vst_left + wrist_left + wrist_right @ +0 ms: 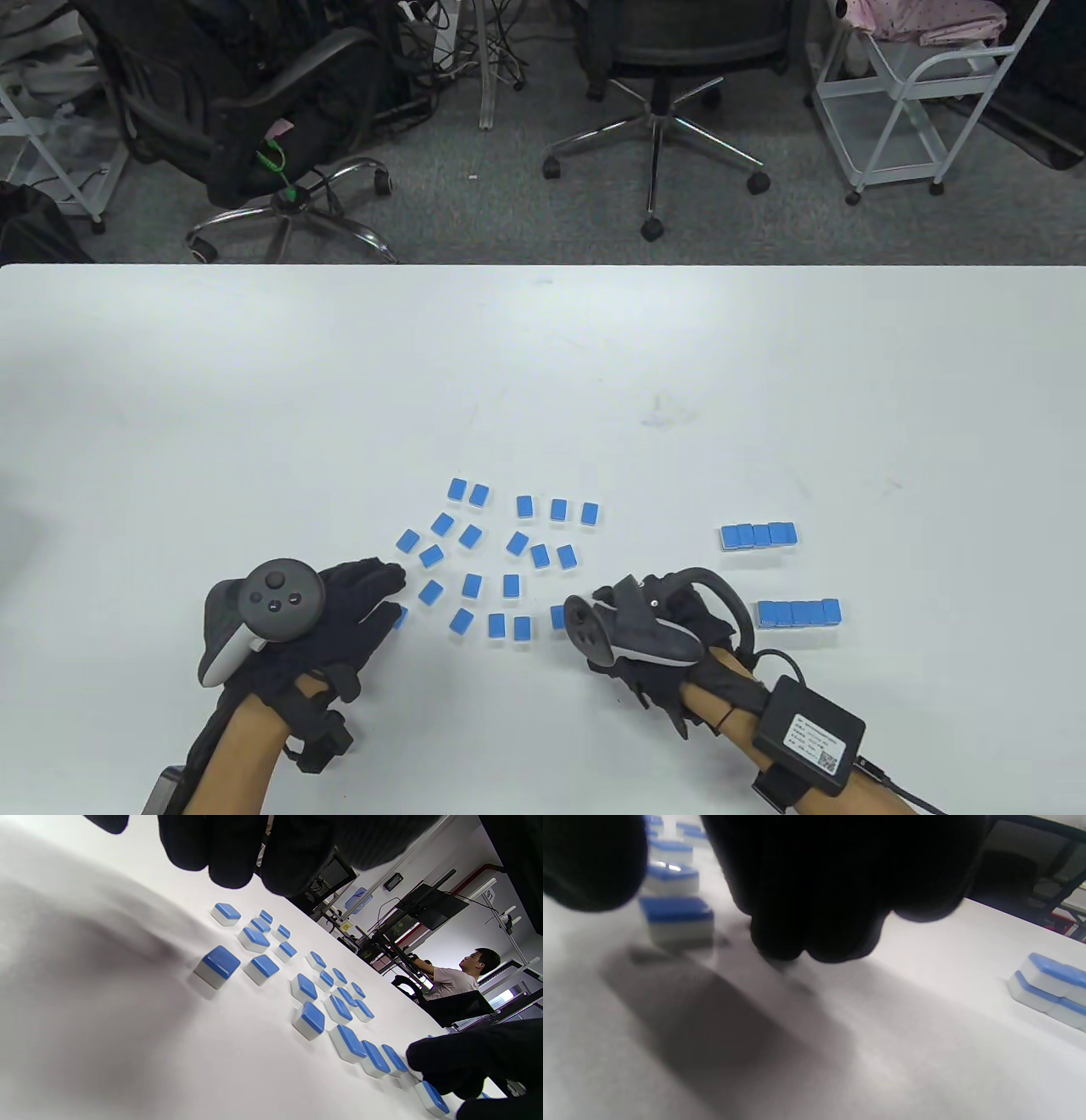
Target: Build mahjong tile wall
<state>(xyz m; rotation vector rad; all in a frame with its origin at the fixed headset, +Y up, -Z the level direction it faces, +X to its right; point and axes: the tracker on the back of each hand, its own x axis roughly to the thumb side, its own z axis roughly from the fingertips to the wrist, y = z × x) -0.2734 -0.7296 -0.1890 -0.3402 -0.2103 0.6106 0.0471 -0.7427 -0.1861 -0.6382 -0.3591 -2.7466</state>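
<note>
With loose tiles (495,560) scattered at lower centre, two short rows (780,577) at lower right, the left hand (339,611) spread empty and the right hand's (653,632) grip unclear, a careless sweep could knock tiles askew.

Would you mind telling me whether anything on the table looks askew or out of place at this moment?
Nothing looks damaged. The loose tiles lie scattered at varied angles between the hands, which suits an unfinished wall. Two short rows and sit straight on the right, and the right wrist view shows one stacked two high.
</note>
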